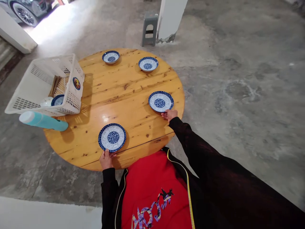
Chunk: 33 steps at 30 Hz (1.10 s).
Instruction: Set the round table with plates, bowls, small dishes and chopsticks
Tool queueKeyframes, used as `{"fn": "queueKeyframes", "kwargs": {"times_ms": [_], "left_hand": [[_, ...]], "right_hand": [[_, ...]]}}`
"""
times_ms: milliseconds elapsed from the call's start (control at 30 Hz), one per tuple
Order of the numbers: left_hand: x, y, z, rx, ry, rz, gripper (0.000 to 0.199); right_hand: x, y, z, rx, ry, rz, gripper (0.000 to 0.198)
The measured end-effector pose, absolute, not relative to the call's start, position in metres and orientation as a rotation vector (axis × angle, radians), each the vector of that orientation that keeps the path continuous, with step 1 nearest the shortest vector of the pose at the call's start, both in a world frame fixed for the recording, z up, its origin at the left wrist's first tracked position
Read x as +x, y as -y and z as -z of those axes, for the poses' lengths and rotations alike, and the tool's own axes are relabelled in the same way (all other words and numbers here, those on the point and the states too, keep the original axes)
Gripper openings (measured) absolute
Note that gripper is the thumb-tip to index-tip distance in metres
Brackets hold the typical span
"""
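Plates [112,137] seemingly at each hand [106,159]

We're in a semi-open garage or carport doubling as a dining spot: bare concrete floor [238,79] around the round wooden surface [114,95], a pillar [170,19] beyond it, a car wheel [23,13] far left.

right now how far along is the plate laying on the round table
Four blue-and-white plates lie on the round wooden table: two far ones sit untouched. In hand: the left hand is at the near plate, and the right hand touches the rim of the right plate. Left over: the white basket holds at least one more plate, apparently a bowl too.
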<state>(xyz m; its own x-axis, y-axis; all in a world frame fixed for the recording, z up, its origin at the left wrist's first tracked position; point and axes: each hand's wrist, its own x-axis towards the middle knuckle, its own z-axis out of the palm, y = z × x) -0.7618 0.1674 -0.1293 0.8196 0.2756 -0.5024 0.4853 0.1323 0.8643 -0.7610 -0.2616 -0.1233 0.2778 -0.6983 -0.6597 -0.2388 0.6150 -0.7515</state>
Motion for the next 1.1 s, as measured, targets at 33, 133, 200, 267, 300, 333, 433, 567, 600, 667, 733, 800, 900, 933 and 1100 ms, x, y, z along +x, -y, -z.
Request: {"fn": "queueKeyframes", "kwargs": {"times_ms": [33,133,200,267,300,333,433,567,600,667,733,800,900,933,1100], "left_hand": [[-0.762,-0.167,0.128,1.462,-0.652,0.170,0.024],[-0.762,-0.165,0.126,1.474,-0.656,0.179,0.024],[-0.762,-0.164,0.125,1.484,-0.658,0.182,0.023],[-0.762,-0.165,0.124,1.487,-0.658,0.184,0.022],[-0.762,-0.166,0.125,1.486,-0.656,0.189,0.022],[-0.762,-0.166,0.125,1.484,-0.653,0.196,0.022],[-0.762,-0.168,0.128,1.497,-0.652,0.206,0.025],[-0.763,-0.170,0.134,1.511,-0.664,0.178,0.031],[-0.763,-0.171,0.135,1.504,-0.661,0.177,0.032],[-0.763,-0.172,0.137,1.482,-0.649,0.184,0.033],[-0.763,-0.173,0.137,1.465,-0.639,0.190,0.034],[-0.764,-0.173,0.136,1.462,-0.632,0.197,0.033],[-0.764,-0.172,0.134,1.471,-0.620,0.200,0.032],[-0.764,-0.171,0.134,1.472,-0.619,0.197,0.031],[-0.762,-0.170,0.136,1.464,-0.614,0.187,0.029]], "right_hand": [[-0.761,0.261,0.123,-0.905,-1.290,0.373,0.014],[-0.762,0.258,0.123,-0.896,-1.286,0.371,0.014],[-0.762,0.257,0.122,-0.894,-1.284,0.366,0.015],[-0.762,0.256,0.121,-0.893,-1.281,0.359,0.015],[-0.762,0.256,0.120,-0.894,-1.279,0.356,0.015],[-0.762,0.255,0.120,-0.895,-1.277,0.352,0.016],[-0.764,0.253,0.118,-0.903,-1.263,0.341,0.015],[-0.765,0.250,0.118,-0.918,-1.245,0.332,0.013],[-0.766,0.250,0.118,-0.921,-1.243,0.330,0.013],[-0.766,0.249,0.117,-0.925,-1.242,0.326,0.012],[-0.766,0.248,0.116,-0.927,-1.245,0.318,0.013],[-0.766,0.248,0.116,-0.927,-1.248,0.308,0.015],[-0.767,0.247,0.116,-0.921,-1.252,0.299,0.018],[-0.767,0.246,0.116,-0.919,-1.253,0.298,0.019],[-0.766,0.246,0.116,-0.907,-1.257,0.318,0.019]]}}
